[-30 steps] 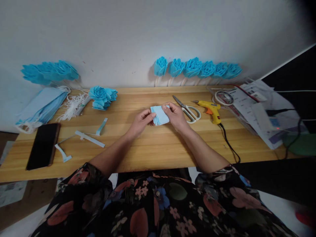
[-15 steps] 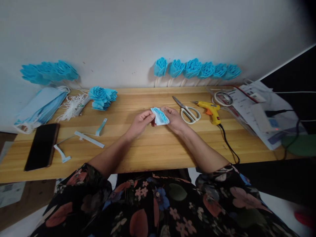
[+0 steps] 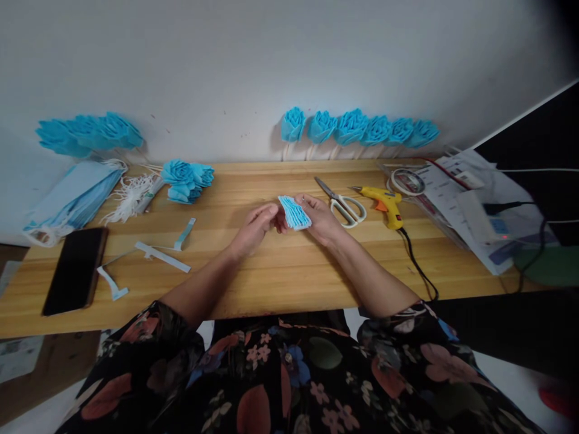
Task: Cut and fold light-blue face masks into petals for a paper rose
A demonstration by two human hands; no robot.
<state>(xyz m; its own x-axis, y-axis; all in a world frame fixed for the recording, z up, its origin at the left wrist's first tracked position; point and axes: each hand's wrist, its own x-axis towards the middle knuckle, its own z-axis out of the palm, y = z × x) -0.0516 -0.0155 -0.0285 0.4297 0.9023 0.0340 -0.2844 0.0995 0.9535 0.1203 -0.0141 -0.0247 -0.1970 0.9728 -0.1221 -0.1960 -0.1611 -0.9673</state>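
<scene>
Above the middle of the table, a small piece of pleated light-blue and white mask fabric is held up, its folds spread in rows. My right hand is closed on its right edge, with the thumb along the top. To the left of the piece is my left hand, half curled, its thumb lifted off the fabric. Its lower fingertips reach close to the fabric's left edge, partly hidden behind it. Scissors with white handles lie just beyond my right hand, beside a yellow glue gun.
Blue fabric flowers on sticks lean along the wall; more flowers lie at left. Near them are stacked masks, white ear loops, a phone and cut strips. Tape, papers and a power strip occupy the right.
My left thumb has come off the fabric and the left hand has drawn slightly left. The pleats now show spread across the piece, while my right hand keeps its hold.
</scene>
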